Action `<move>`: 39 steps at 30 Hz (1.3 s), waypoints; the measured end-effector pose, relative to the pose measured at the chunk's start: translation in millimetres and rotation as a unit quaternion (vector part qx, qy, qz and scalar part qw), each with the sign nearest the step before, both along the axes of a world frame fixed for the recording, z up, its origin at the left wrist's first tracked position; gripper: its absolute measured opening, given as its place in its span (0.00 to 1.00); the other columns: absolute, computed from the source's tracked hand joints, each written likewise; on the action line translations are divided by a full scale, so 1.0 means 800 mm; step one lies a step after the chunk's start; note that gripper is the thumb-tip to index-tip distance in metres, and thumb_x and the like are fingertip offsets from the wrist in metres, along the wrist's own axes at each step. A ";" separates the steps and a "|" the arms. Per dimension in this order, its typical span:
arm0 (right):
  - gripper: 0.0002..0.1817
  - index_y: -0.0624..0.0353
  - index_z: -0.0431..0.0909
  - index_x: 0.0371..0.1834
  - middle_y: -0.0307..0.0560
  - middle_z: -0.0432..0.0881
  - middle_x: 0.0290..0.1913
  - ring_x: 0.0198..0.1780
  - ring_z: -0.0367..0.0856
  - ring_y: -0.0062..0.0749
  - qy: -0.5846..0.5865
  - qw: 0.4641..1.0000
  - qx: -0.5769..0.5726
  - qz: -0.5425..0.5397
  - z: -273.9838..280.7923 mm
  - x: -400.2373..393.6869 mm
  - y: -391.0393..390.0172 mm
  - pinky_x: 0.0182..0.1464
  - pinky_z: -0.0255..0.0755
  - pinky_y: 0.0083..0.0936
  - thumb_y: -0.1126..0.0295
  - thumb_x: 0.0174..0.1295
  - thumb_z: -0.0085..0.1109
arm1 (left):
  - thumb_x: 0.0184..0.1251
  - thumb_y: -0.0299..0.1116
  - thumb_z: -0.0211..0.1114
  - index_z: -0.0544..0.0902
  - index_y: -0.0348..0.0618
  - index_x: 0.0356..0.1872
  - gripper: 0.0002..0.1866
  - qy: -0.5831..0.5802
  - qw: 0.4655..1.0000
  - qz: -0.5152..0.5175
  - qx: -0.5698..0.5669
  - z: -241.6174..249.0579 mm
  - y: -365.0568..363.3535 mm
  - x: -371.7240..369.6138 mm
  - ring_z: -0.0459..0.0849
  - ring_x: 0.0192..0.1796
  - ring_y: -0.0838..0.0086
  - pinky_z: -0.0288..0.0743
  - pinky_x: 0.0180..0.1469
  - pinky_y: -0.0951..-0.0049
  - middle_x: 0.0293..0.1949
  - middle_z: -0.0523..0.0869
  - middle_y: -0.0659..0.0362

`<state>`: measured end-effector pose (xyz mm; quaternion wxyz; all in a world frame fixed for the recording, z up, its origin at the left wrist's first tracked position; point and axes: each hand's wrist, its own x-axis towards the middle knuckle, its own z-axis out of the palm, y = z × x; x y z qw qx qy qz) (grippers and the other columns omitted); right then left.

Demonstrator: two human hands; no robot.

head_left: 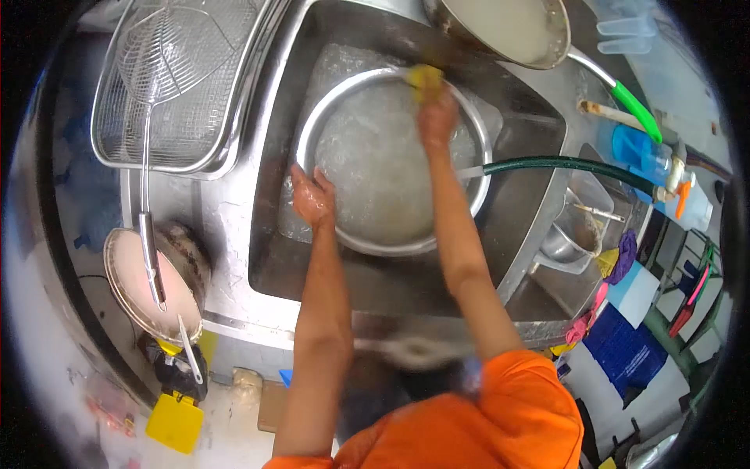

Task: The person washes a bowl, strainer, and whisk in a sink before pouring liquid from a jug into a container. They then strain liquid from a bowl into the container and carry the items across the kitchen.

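A large round metal bowl (pixel 308 129) sits in the steel sink, full of cloudy water. My left hand (pixel 312 199) grips its left rim, with fingers on either side of the edge. On the far right part of the rim, my right hand (pixel 437 117) presses a yellow sponge (pixel 425 78); that hand is slightly blurred. A dark green hose (pixel 570 162) comes in from the right, and its pale end hangs over the bowl's right rim beside my right forearm. Clear plastic or water-covered sheeting (pixel 293 215) shows beneath the bowl.
Wire baskets with a mesh strainer (pixel 160 66) stand left of the sink (pixel 269 266). Below them is a pot (pixel 148 277) with pinkish contents. A pan with a green handle (pixel 637 109) overhangs the far edge. To the right are a small metal pot (pixel 570 242) and a blue container (pixel 631 147).
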<state>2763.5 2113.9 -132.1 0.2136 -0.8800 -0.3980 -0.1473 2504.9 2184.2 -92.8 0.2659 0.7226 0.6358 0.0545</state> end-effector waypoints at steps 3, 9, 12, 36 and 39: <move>0.26 0.49 0.74 0.55 0.53 0.75 0.35 0.34 0.75 0.50 -0.004 0.986 0.015 -0.164 0.054 -0.031 -0.122 0.34 0.68 0.42 0.79 0.50 0.53 | 0.60 0.36 0.59 0.71 0.37 0.50 0.20 -0.008 0.999 0.021 0.024 -0.010 -0.002 0.003 0.80 0.45 0.46 0.74 0.43 0.54 0.44 0.80 0.42; 0.14 0.58 0.76 0.47 0.49 0.76 0.38 0.36 0.75 0.42 0.149 0.945 0.134 -0.258 0.022 -0.109 -0.129 0.37 0.68 0.38 0.71 0.57 0.54 | 0.53 0.32 0.62 0.70 0.36 0.46 0.20 -0.035 0.996 0.006 0.087 -0.014 -0.005 -0.001 0.79 0.42 0.45 0.73 0.42 0.53 0.41 0.80 0.41; 0.14 0.58 0.77 0.47 0.50 0.77 0.40 0.38 0.76 0.44 0.189 0.962 0.057 -0.187 -0.024 -0.080 -0.054 0.40 0.68 0.39 0.70 0.58 0.52 | 0.50 0.32 0.62 0.69 0.35 0.45 0.21 -0.036 0.996 0.002 0.076 -0.008 -0.003 -0.006 0.79 0.41 0.45 0.73 0.42 0.53 0.40 0.80 0.41; 0.25 0.66 0.74 0.45 0.67 0.80 0.32 0.40 0.79 0.63 0.300 0.900 -0.131 -0.289 0.145 -0.129 -0.226 0.41 0.72 0.46 0.52 0.59 0.55 | 0.46 0.49 0.69 0.70 0.41 0.55 0.35 0.098 0.994 0.028 0.046 -0.038 0.009 -0.011 0.83 0.42 0.51 0.76 0.42 0.55 0.42 0.82 0.44; 0.23 0.66 0.76 0.36 0.66 0.80 0.31 0.40 0.79 0.62 0.346 0.883 -0.124 -0.293 0.164 -0.108 -0.232 0.43 0.71 0.45 0.51 0.59 0.57 | 0.48 0.43 0.69 0.72 0.41 0.54 0.31 0.051 0.994 -0.007 -0.096 -0.033 0.022 -0.029 0.84 0.42 0.55 0.76 0.42 0.57 0.39 0.84 0.46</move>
